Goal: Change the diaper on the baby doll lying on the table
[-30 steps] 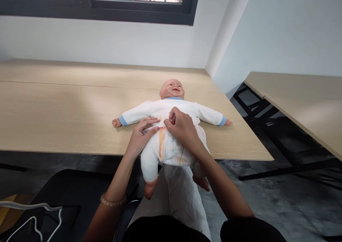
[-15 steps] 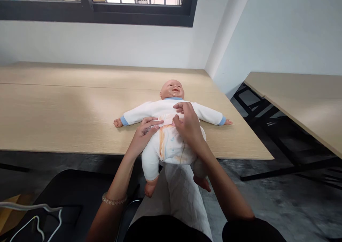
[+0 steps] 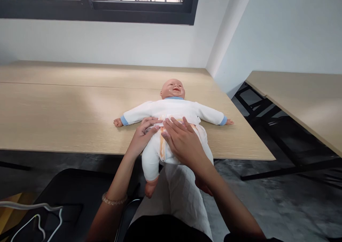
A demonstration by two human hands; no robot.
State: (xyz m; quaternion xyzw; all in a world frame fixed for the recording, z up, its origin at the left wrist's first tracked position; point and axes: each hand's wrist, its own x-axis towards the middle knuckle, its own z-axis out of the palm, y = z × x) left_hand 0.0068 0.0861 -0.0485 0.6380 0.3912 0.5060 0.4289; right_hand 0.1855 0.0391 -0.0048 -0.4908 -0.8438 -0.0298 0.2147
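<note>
A baby doll in a white suit with blue cuffs lies on its back on the wooden table, arms spread, legs hanging over the near edge. It wears a diaper with orange and blue marks. My right hand lies flat on the doll's belly, fingers stretched out and apart. My left hand rests at the doll's left hip, fingers curled against the diaper's waist edge. A white quilted cloth hangs below the doll toward my lap.
A second wooden table with a black frame stands to the right across a gap of grey floor. A black chair seat and white cables are at the lower left. A dark-framed window runs along the wall above.
My right hand has come down from the doll's chest, let go of its pinch on the suit, and now lies flat over the belly. The left hand stays at the hip.
</note>
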